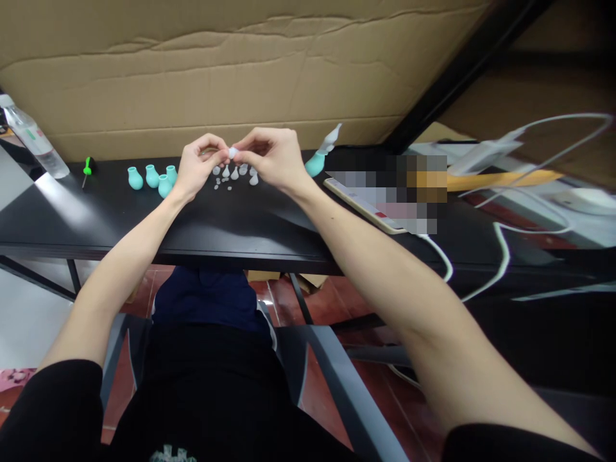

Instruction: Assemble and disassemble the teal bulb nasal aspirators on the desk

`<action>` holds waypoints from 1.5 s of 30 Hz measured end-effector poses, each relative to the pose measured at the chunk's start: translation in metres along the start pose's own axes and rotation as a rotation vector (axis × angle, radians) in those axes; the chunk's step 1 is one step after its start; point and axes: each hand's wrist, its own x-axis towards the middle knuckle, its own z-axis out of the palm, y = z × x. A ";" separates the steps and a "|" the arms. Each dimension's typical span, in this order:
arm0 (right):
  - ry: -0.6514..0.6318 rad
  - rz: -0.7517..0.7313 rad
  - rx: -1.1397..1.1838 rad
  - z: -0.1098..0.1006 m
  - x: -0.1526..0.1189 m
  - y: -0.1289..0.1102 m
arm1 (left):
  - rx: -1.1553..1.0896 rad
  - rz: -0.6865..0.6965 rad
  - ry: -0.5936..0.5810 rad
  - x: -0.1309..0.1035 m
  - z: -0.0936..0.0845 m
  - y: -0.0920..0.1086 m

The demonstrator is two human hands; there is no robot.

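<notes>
Between my two hands, above the black table [231, 221], is a small translucent white piece [231, 153]. My left hand [196, 165] pinches it from one side, thumb and forefinger together. The fingertips of my right hand [275, 157] close on its other side. Below and behind the hands lie several translucent white nozzle tips [234, 172] and a few tiny white bits [230, 188]. Several teal rubber bulbs [135, 179] with open necks stand left of my left hand. Just beyond my right wrist leans a teal bulb [316, 165] with a clear pointed nozzle [332, 138] on it.
At the far left stands a water bottle [41, 144], with a small green-handled tool [87, 169] near it. A phone-like device [359, 204], partly blurred out, lies right of my right forearm. White cables [503, 253] run beyond it. Cardboard [216, 77] closes off the back.
</notes>
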 end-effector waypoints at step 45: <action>0.012 0.005 -0.102 0.004 -0.003 -0.011 | -0.071 -0.095 0.009 -0.008 0.000 0.027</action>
